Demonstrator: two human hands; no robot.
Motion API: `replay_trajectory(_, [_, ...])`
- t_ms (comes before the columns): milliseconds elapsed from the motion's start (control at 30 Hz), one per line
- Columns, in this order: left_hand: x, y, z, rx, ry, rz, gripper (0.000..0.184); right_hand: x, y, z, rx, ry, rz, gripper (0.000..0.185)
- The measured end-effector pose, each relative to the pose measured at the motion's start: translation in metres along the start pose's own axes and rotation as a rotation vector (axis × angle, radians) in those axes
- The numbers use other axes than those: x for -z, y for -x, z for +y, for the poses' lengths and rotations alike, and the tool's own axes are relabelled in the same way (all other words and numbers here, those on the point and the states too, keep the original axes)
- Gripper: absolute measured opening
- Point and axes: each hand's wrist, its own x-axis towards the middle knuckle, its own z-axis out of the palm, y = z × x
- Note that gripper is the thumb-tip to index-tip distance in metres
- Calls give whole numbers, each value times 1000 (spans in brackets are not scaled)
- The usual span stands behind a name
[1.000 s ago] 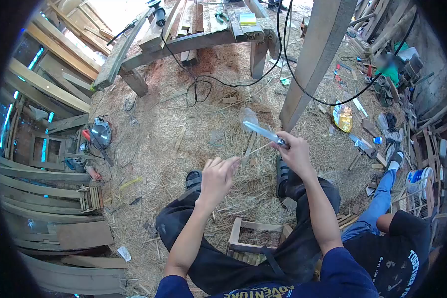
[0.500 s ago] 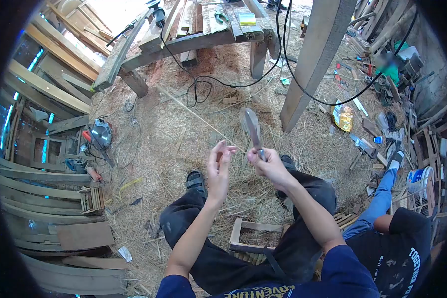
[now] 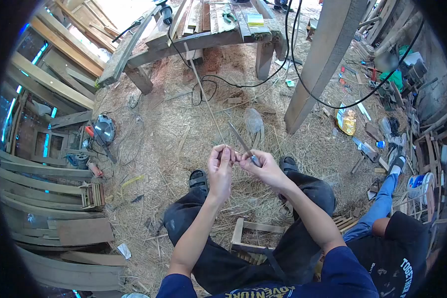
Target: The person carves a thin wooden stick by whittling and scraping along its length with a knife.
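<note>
My left hand (image 3: 220, 171) is closed around the lower end of a long thin strip of bamboo or wood (image 3: 204, 94), which points up and away toward the workbench. In my right hand (image 3: 265, 171) is a knife (image 3: 240, 137), its blade tilted up and to the left. The fingertips of both hands meet at the strip's near end, and the hands hide that end. The blade stands just right of the strip.
A plank workbench (image 3: 184, 48) stands ahead, beside a wooden post (image 3: 323, 64) with a hanging black cable. A circular saw (image 3: 104, 129) lies at left. A seated person (image 3: 397, 248) is at my right. Shavings cover the floor (image 3: 159, 144).
The strip has swung from slanting left to more upright. My left hand has closed on it. The knife has turned leftward and dropped closer to my left hand.
</note>
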Motion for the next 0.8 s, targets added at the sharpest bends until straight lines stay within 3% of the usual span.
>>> replay_trajectory(267, [2, 8, 6, 153, -51, -32, 12, 9, -7, 9, 228, 268, 188, 39])
replay_trajectory(433, [0, 11, 7, 185, -117, -15, 30, 2, 0, -17, 301, 694, 173, 39])
replay_trajectory(533, [6, 11, 6, 228, -89, -42, 38, 2, -2, -13, 405, 714, 200, 42])
replay_trajectory(633, [13, 16, 8, 273, -20, -124, 39, 14, -6, -9, 706, 886, 253, 42])
replay_trajectory(800, [15, 22, 11, 330, 5, -193, 38, 24, -3, -13, 862, 1021, 247, 40])
